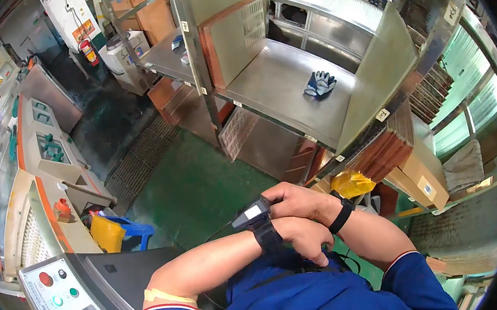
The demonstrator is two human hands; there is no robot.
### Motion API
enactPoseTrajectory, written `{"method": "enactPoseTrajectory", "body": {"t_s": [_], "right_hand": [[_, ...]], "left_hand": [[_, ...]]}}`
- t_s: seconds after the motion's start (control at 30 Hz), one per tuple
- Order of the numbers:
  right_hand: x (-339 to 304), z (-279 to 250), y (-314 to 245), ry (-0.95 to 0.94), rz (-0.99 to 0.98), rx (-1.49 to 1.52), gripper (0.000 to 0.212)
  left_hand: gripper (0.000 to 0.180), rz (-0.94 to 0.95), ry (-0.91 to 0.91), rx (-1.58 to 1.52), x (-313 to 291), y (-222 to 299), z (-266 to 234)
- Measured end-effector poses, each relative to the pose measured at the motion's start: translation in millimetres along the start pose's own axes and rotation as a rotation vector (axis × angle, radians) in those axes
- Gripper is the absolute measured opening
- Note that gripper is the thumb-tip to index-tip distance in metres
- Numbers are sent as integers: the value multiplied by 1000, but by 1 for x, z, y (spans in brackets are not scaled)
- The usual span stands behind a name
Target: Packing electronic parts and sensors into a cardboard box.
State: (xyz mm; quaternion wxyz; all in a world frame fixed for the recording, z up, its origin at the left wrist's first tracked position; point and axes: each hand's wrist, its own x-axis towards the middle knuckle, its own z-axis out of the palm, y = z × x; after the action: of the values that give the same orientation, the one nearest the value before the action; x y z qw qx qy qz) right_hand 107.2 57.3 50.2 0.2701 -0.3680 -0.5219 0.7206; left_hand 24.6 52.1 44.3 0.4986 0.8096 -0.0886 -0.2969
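Observation:
My forearms cross in front of my blue shirt. Around my left wrist is strapped a black wrist device [251, 216] with a white label. My right hand [297, 201] reaches over from the right, its fingers closed against the edge of that device. Below it, my left hand [307, 239] hangs loosely near my waist, fingers pointing down and slightly apart; nothing shows in it, though its palm is hidden. A black band [342, 213] circles my right wrist. A pair of blue-grey work gloves [320, 84] lies on the metal shelf [265, 86] ahead, away from both hands.
A control panel [63, 289] with buttons and a screen stands at my lower left. Beside it are a yellow container [108, 233] and a blue plastic stool [136, 229]. Stacked brown boards [381, 153] and a cardboard box [424, 182] sit at right. Green floor [183, 168] lies ahead.

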Motion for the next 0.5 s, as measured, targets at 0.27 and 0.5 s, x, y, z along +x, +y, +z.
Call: {"method": "enactPoseTrajectory", "body": {"t_s": [0.27, 0.5], "right_hand": [[7, -6, 4, -16, 28, 134, 23], [15, -9, 16, -43, 22, 348, 23]], "left_hand": [[64, -86, -72, -116, -2, -4, -11], [66, -75, -52, -36, 1, -4, -11]]}}
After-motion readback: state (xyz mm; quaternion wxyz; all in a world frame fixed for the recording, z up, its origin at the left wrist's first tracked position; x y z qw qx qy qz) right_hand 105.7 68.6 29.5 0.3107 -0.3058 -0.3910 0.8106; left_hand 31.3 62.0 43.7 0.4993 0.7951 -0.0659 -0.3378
